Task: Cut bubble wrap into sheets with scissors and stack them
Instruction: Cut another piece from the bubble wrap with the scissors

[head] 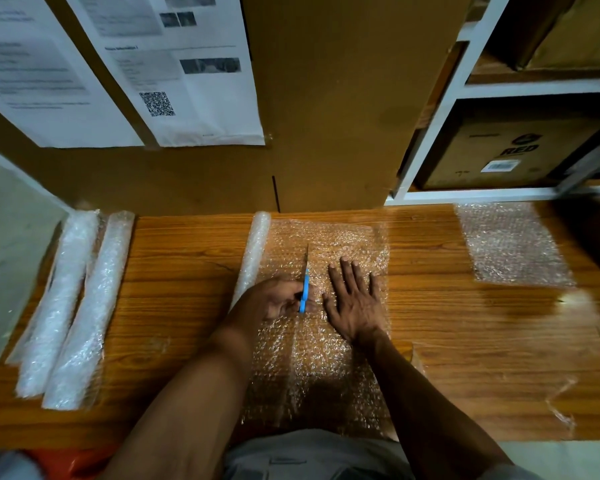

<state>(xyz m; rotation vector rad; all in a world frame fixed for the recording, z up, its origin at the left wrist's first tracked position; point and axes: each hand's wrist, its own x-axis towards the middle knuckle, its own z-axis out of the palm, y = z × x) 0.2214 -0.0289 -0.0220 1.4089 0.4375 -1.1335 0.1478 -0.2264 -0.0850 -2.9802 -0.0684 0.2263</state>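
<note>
- Two bare forearms reach forward from the bottom edge over a grey garment at the person's lap; both cross the unrolled bubble wrap sheet (326,358), which runs from the near table edge away toward the cardboard wall
- Left hand (274,301) curls its fingers round the blue handles of the scissors (305,289); wrist low over the sheet
- Right hand (355,301) lies flat, palm down, fingers straight and slightly spread, pressing the sheet just right of the scissors
- Scissors' long axis runs away from the person; handles near, thin blade tip pointing to the far edge; whether the blades are parted cannot be told
- Just left of the left hand, the sheet's rolled part (253,258) lies with its long axis near-to-far
- Wooden tabletop (447,327) carries everything; far right of the right hand lies a cut bubble wrap piece (513,244); well left of the left hand, two bubble wrap rolls (73,306) lie side by side
- Beyond the hands stand a cardboard panel (326,98) with printed papers (174,64), and white shelving (440,109) holding cartons
</note>
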